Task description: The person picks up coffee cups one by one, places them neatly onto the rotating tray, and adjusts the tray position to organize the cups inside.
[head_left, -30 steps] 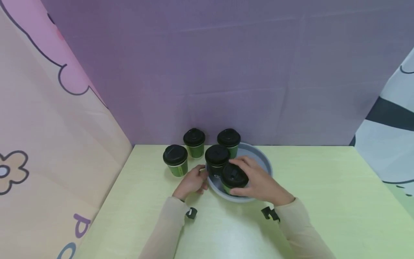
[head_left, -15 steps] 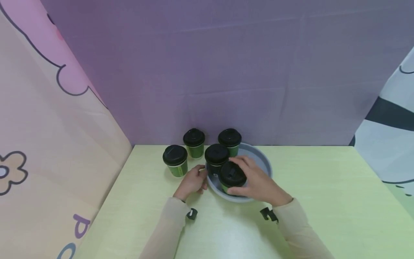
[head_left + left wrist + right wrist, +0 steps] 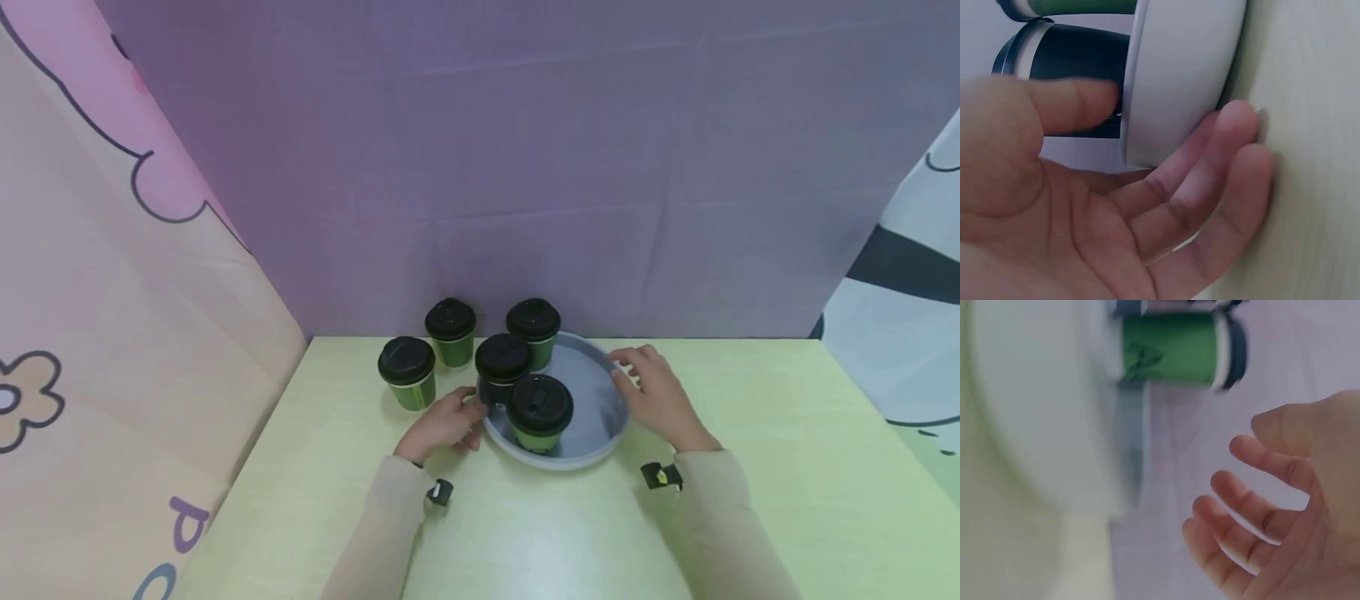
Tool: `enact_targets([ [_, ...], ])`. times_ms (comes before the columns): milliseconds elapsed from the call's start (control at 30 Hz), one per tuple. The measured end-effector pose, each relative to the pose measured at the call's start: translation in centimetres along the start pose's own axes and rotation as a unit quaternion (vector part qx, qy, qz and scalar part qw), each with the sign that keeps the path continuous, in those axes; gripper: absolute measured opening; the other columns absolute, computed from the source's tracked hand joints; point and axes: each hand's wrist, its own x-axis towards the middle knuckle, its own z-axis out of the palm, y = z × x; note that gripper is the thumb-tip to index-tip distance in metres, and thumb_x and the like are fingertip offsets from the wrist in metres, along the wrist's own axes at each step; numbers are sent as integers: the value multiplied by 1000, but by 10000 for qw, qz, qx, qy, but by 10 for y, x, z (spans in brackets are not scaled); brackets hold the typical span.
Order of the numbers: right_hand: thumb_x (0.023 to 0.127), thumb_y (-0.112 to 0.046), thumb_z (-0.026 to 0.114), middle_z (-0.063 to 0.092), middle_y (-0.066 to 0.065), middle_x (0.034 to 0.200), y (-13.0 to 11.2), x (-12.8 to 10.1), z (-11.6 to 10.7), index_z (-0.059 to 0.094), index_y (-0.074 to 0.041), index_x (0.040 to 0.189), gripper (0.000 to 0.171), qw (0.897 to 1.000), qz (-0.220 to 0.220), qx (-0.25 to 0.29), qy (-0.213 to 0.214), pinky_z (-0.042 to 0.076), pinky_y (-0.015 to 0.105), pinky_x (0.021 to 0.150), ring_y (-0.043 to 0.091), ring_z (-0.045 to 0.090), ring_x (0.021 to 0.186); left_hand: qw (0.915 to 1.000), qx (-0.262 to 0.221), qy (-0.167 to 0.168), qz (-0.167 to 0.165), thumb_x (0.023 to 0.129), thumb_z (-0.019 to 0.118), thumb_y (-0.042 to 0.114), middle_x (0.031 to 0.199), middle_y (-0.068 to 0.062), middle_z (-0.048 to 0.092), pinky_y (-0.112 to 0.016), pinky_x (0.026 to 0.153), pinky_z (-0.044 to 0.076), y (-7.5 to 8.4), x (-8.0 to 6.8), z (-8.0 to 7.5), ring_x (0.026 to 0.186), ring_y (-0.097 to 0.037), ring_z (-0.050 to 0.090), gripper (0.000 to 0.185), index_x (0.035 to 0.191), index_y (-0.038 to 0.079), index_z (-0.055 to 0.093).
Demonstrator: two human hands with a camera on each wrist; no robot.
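Note:
A round grey tray [image 3: 592, 450] carries three lidded paper coffee cups: a green cup [image 3: 538, 417] in front, a dark cup [image 3: 501, 371] at the left, and another green cup [image 3: 534, 329] behind. My left hand [image 3: 442, 423] holds the tray's left side. In the left wrist view its thumb [image 3: 1082, 103] lies at the rim beside the dark cup, and its fingers [image 3: 1200, 194] bend against the outer wall near the table. My right hand [image 3: 660, 398] is at the tray's right rim, its fingers [image 3: 1235, 500] loosely bent and holding nothing.
Two more green cups with black lids stand on the table left of the tray, one nearer [image 3: 408, 375] and one farther back [image 3: 452, 333]. A purple cloth wall [image 3: 480, 167] rises along the table's back edge. Printed cloth [image 3: 127, 317] hangs at the left.
My right hand has let go of the front green cup and moved right to the tray's rim. That cup had shifted slightly left beforehand. My left hand stays at the tray's left side.

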Motion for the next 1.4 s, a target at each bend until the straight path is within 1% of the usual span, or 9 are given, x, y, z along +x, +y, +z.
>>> enact_targets([
  [133, 104, -12, 57, 63, 21, 108, 24, -2, -1, 62, -4, 128, 26, 9988, 436, -83, -208, 51, 41, 74, 30, 63, 90, 9997, 9, -204, -115, 105, 54, 26, 103, -18, 70, -36, 68, 60, 1, -3, -1, 76, -25, 70, 62, 157, 1, 30],
  [333, 103, -7, 54, 71, 16, 92, 45, -4, 4, 64, -6, 126, 25, 9972, 546, 129, -495, 47, 28, 58, 14, 59, 68, 9995, -110, -258, -147, 107, 52, 25, 104, -19, 69, -37, 68, 60, -1, -1, 0, 79, -26, 70, 60, 158, 3, 29],
  [633, 104, -8, 51, 63, 10, 84, 61, -8, 14, 63, -8, 125, 24, 9924, 806, 566, -731, 47, 27, 53, 14, 55, 64, 9999, -67, -63, -67, 109, 48, 27, 104, -16, 70, -34, 64, 59, -6, 2, 2, 75, -22, 70, 59, 159, 4, 29],
  [867, 106, -13, 49, 56, 6, 74, 59, -8, 13, 63, -8, 126, 25, 9793, 1202, 1193, -1113, 45, 27, 53, 15, 51, 61, 9996, 195, 214, 13, 108, 48, 24, 100, -16, 71, -35, 63, 60, -3, 0, 2, 72, -22, 68, 52, 155, 3, 37],
  [1100, 103, -10, 50, 51, 2, 67, 63, -7, 12, 60, -4, 123, 23, 9662, 1303, 1727, -1404, 42, 26, 52, 13, 48, 56, 9919, 1234, 288, 74, 107, 49, 26, 105, -11, 71, -34, 75, 54, 12, -14, -13, 83, -24, 68, 47, 149, 4, 47],
  [1167, 103, -9, 49, 50, 2, 67, 65, -7, 11, 59, -2, 123, 23, 9622, 1308, 1859, -1501, 43, 26, 52, 13, 47, 56, 9917, 1255, 276, 90, 107, 49, 25, 108, -11, 70, -34, 76, 55, 19, -20, -19, 88, -26, 69, 44, 146, 4, 50],
  [1233, 103, -8, 49, 49, 2, 68, 66, -6, 9, 58, -1, 123, 23, 9570, 1349, 1998, -1614, 43, 26, 52, 13, 48, 57, 9939, 1080, 144, 142, 108, 48, 24, 111, -14, 70, -35, 76, 56, 27, -29, -26, 92, -31, 71, 41, 143, 3, 53],
  [1333, 103, -8, 48, 50, 4, 69, 64, -6, 5, 56, 0, 124, 23, 9487, 1449, 2177, -1779, 44, 26, 53, 15, 48, 58, 9952, 896, -90, 391, 109, 47, 22, 112, -17, 70, -39, 76, 58, 38, -41, -36, 93, -35, 72, 36, 137, 2, 57],
  [1400, 104, -9, 48, 50, 5, 71, 63, -6, 2, 55, 0, 124, 23, 9447, 1479, 2247, -1876, 44, 27, 54, 16, 49, 60, 9938, 894, -113, 651, 110, 47, 22, 113, -18, 70, -38, 75, 58, 43, -47, -42, 91, -33, 72, 35, 135, 2, 59],
])
